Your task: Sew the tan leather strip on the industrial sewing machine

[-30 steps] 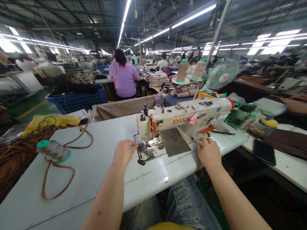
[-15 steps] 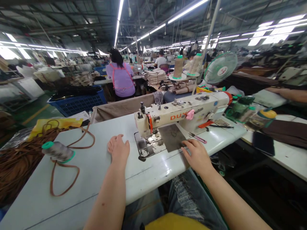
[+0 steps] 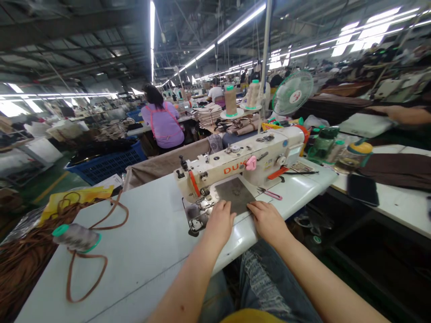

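A dark grey flat panel (image 3: 239, 192) with a faint round mark lies on the bed of a white sewing machine (image 3: 232, 163), under its arm. My left hand (image 3: 220, 220) is at the panel's near left edge, fingers stretched forward over the metal plate and thumb apart. At the near right corner my right hand (image 3: 268, 220) has its fingertips closed on the panel. Pink-handled thread snips (image 3: 272, 194) lie just beyond my right hand. The undersides of my fingers are hidden.
On the left of the table (image 3: 148, 215) are a grey thread cone (image 3: 77, 237), looped brown cord (image 3: 85, 300) and a heap of brown straps (image 3: 27, 260). A phone (image 3: 362, 189) and drink bottles (image 3: 353, 157) stand at right. A fan (image 3: 292, 94) and co-workers are beyond.
My left hand has moved right, from the bare table to the panel's edge. My right hand has closed in on the panel's near corner. The view has shifted slightly.
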The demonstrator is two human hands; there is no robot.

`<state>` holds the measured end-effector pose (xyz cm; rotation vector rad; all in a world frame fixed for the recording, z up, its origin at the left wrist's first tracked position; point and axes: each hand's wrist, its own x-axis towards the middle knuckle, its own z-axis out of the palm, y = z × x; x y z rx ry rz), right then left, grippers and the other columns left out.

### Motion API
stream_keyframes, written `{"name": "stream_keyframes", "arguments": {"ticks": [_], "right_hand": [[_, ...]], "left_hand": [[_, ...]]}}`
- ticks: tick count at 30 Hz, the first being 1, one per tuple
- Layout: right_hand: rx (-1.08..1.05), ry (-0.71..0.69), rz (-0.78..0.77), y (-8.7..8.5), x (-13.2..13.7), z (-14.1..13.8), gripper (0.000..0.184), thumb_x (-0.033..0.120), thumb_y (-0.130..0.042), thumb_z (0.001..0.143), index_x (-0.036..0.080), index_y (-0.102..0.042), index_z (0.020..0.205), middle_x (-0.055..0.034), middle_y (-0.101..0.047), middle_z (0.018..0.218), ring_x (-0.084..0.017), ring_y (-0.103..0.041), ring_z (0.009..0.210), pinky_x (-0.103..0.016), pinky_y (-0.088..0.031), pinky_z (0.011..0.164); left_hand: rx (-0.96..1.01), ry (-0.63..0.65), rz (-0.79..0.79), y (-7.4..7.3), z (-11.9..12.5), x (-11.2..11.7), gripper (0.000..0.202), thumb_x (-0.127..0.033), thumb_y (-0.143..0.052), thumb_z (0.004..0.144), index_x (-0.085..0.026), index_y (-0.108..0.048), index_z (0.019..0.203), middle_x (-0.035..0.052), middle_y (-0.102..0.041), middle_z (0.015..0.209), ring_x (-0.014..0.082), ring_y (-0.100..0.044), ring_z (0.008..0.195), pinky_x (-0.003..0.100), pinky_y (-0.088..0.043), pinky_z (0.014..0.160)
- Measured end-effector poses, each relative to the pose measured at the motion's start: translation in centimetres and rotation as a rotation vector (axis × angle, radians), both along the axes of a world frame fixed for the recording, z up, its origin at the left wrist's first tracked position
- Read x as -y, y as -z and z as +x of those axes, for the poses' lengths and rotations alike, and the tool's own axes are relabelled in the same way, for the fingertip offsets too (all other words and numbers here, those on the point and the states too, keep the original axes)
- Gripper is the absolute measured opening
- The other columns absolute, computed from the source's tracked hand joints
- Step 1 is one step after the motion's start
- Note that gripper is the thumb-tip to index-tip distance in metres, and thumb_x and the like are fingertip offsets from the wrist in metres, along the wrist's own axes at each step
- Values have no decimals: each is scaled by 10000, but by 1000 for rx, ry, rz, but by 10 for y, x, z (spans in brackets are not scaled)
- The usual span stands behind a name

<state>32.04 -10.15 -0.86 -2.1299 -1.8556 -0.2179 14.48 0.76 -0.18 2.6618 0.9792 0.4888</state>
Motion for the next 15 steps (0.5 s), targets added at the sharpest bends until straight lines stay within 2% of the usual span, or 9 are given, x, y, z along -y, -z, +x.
{"name": "stream_keyframes", "arguments": {"ticks": [2,5,9,11,15], "right_hand": [[-4,5,-13,-1,0,-1,428,65,-479,969,137,-701,1327,-133,-726,1268,-256,-644,1154,-389,-458,986],[-27,9,-17,0,2,-2,421,76,-480,982,125,-690,1344,-139,-715,1292,-255,-635,1173,-387,-453,1005],[-49,10,-34,-3,3,-4,403,91,-491,993,114,-683,1347,-144,-708,1302,-261,-629,1170,-389,-444,1001],[-54,12,-46,-6,3,-4,396,89,-495,988,122,-692,1330,-140,-714,1288,-262,-634,1146,-391,-443,982],[-45,29,-54,-9,3,-6,390,98,-483,987,132,-709,1304,-150,-726,1251,-264,-645,1109,-396,-450,952]], "left_hand": [[-85,-42,41,-2,16,-5,297,-260,-635,991,-146,-683,1261,145,-663,1211,307,-593,1212,418,-492,1069],[-132,-39,67,-2,30,-6,207,-174,-586,990,-119,-726,1131,161,-671,1131,318,-591,1164,432,-494,1029],[-171,-46,79,-3,34,-5,314,-54,-452,989,-129,-755,1017,171,-686,1085,301,-611,1132,415,-485,989],[-174,-84,62,-3,35,-9,302,-72,-470,996,-157,-760,981,153,-696,1068,284,-631,1102,395,-484,955],[-151,-174,-6,-3,34,-24,135,-212,-640,982,-203,-745,898,88,-719,996,234,-678,986,336,-485,855]]}}
